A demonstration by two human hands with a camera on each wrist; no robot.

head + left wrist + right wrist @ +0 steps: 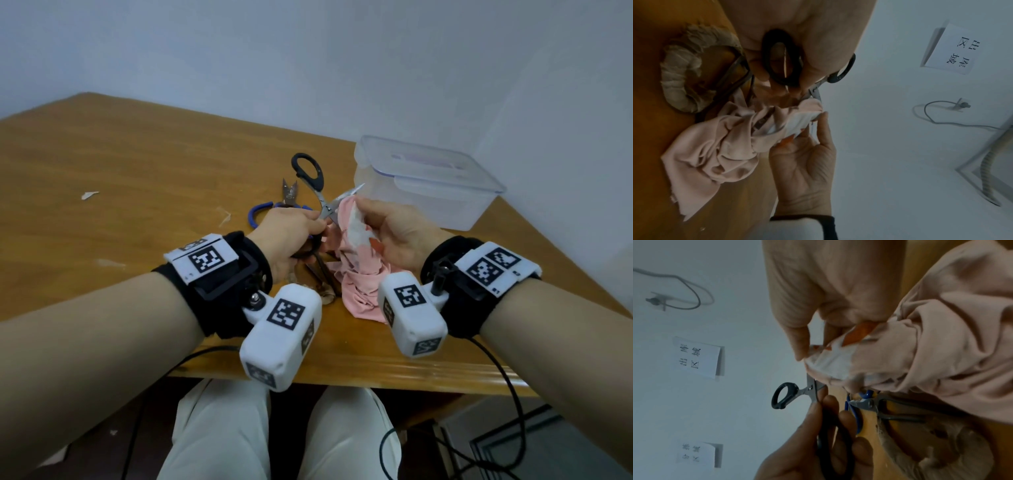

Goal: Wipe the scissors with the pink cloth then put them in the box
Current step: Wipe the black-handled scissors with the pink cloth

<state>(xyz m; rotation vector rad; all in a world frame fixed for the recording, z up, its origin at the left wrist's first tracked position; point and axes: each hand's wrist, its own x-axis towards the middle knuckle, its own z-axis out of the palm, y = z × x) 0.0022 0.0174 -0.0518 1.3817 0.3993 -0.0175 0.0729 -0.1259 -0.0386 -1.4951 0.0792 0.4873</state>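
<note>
Black-handled steel scissors (317, 192), blades spread at frame centre, were gripped by left hand (287, 234) fingers; right hand (394, 229) fingers pinched crumpled pink cloth (356, 270) around one blade.

The clear box (442, 202) stands lidded at right; blue-handled scissors (274, 207) lie just beyond the hands.

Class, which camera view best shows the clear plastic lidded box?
The head view: the clear plastic lidded box sits whole on the wooden table, lid on. Neither wrist view shows it at all.
</note>
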